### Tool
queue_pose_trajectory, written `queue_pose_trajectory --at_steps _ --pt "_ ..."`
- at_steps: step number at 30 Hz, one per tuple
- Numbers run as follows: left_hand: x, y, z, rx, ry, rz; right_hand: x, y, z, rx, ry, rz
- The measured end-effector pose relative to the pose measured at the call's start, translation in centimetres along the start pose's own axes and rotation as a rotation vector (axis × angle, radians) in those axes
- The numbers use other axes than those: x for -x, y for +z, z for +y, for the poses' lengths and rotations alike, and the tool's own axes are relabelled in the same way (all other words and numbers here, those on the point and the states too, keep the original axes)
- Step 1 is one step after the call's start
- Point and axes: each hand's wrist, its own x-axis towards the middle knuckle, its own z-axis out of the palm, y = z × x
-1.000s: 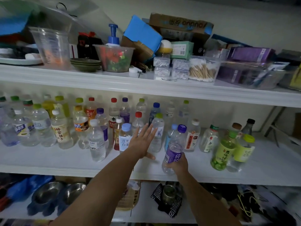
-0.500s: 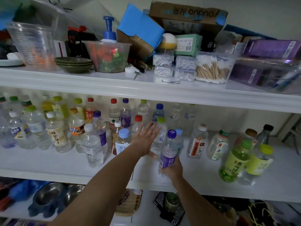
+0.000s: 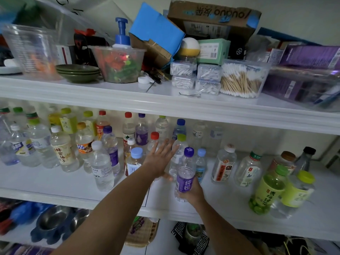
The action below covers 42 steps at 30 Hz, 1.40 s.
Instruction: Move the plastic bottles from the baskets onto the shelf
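Note:
Many plastic bottles stand on the white middle shelf [image 3: 55,183]. My right hand [image 3: 191,194] grips the lower part of a clear bottle with a purple cap and purple label [image 3: 184,173], upright on the shelf near its front. My left hand [image 3: 160,159] is stretched forward with straight spread fingers, its fingertips against a green-capped clear bottle [image 3: 179,144] and a red-capped one [image 3: 153,139]. A light-blue-capped bottle [image 3: 135,161] stands just left of that hand. No basket is in view.
Green-labelled bottles [image 3: 266,190] stand at the right front of the shelf. The upper shelf [image 3: 165,105] holds bowls, a pump bottle, boxes and cotton swabs [image 3: 239,81]. Below are metal bowls [image 3: 53,219] and a woven item [image 3: 141,232].
The view has drifted slightly up and left. My right hand has kept its grip on the purple-capped bottle, which now stands a little nearer the other bottles. The left hand stays spread.

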Motion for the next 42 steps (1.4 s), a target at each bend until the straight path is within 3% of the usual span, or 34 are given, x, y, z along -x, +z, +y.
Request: queue_pose_trajectory --at_steps 8,31,42 --pt "0.0 0.6 0.1 0.007 -0.001 0.012 0.1 0.0 0.1 0.154 0.003 0.036" --pt "0.8 0.2 -1.5 0.032 -0.013 0.017 1.3 1.8 -0.9 0.280 -0.033 -0.005" --pt "2.0 -2.0 -1.5 0.017 0.010 0.062 4.6 -0.7 -2.5 0.555 -0.106 0.063"
